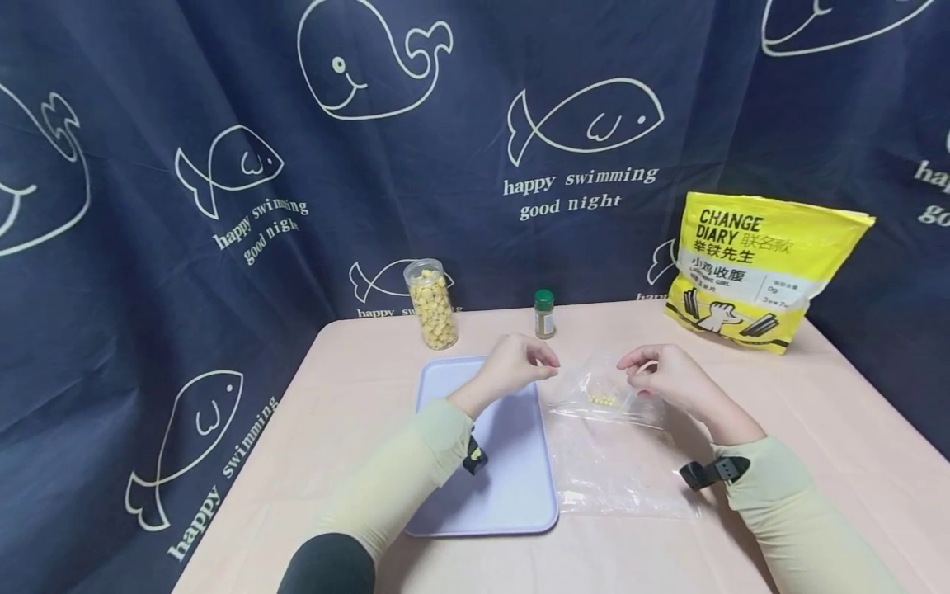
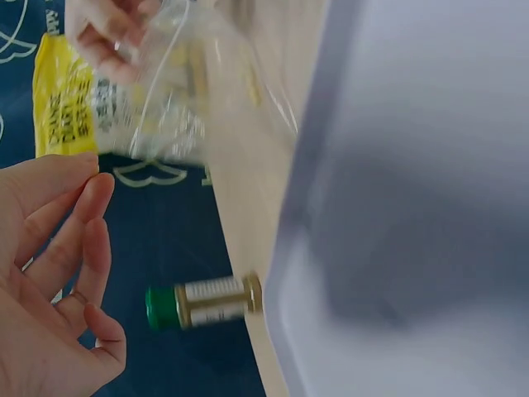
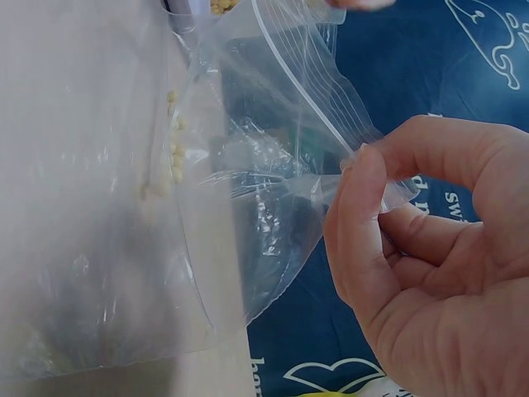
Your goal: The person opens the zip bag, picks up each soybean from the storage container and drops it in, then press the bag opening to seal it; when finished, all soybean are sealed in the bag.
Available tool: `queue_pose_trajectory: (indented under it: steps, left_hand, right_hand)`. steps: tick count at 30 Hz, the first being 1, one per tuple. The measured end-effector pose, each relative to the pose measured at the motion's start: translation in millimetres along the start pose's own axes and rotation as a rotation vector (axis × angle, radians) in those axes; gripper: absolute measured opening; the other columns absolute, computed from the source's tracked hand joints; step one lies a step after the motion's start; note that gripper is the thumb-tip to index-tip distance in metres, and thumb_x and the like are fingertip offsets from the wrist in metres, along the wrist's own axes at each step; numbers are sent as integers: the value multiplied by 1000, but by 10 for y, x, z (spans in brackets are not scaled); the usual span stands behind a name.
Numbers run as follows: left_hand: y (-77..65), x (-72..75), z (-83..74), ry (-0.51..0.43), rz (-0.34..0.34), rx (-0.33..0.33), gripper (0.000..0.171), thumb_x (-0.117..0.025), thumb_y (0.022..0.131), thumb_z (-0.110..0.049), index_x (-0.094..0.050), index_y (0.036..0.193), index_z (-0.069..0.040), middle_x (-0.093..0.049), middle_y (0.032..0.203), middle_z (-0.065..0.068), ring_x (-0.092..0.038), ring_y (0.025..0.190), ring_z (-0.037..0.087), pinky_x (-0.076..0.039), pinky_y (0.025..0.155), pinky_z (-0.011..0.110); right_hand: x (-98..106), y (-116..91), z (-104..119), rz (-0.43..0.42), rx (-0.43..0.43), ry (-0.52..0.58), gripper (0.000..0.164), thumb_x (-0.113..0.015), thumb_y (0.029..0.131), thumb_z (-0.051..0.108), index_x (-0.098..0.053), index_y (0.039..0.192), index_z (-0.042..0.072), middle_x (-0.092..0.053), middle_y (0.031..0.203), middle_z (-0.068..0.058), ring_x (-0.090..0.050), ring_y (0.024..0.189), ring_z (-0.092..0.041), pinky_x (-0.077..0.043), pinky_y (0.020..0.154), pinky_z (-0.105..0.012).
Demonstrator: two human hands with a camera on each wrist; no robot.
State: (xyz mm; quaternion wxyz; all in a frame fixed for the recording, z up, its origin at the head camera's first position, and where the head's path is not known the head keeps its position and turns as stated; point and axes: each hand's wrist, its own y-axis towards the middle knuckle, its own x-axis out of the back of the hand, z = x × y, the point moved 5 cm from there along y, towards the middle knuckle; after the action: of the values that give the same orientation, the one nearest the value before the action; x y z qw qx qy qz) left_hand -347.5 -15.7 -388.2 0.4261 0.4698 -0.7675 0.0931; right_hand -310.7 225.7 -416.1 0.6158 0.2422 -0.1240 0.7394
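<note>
Between my hands stands a clear plastic zip bag point(image 1: 582, 388) with several small yellow grains point(image 1: 603, 400) at its bottom. My right hand point(image 1: 671, 379) pinches the bag's upper edge beside the zip strip, between thumb and bent fingers, as the right wrist view shows. On the other side, my left hand point(image 1: 512, 363) has thumb and forefinger tips together at the bag's left upper corner; the thin film there is hard to make out. Its other fingers point(image 2: 95, 256) are bent loosely. A second clear plastic sheet or bag point(image 1: 616, 470) lies flat in front.
A pale lilac tray point(image 1: 505, 487) lies under my left forearm. Behind stand a clear jar point(image 1: 433, 309) of yellow pieces, a small green-capped bottle point(image 1: 544, 313) and a large yellow pouch point(image 1: 757, 272). A dark printed curtain point(image 1: 475, 165) hangs behind the pink-covered table point(image 1: 334, 396).
</note>
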Motion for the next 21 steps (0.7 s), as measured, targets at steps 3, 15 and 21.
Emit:
queue_pose_trajectory:
  steps: [3, 15, 21]
  left_hand:
    - [81, -117, -84, 3, 0, -11, 5, -83, 86, -13, -80, 90, -14, -75, 84, -9, -58, 68, 6, -46, 64, 19]
    - [247, -412, -232, 22, 12, -82, 14, -84, 84, -13, -80, 98, -15, -76, 91, -7, -60, 75, 2, -45, 69, 14]
    - [227, -406, -56, -122, 35, -43, 42, -87, 82, -13, -73, 122, -10, -74, 114, 0, -68, 99, 13, -51, 85, 19]
  right_hand:
    - [-4, -4, -3, -3, 4, -1, 30, -62, 82, -8, -65, 111, -16, -64, 89, -12, -61, 76, -14, -59, 64, -32]
    - [-2, -20, 21, -4, 21, 7, 29, -61, 83, -8, -65, 110, -17, -64, 88, -12, -61, 76, -14, -59, 63, -34]
    - [1, -21, 51, 4, 16, 21, 29, -62, 83, -9, -64, 110, -16, -64, 89, -12, -60, 77, -16, -59, 64, -34]
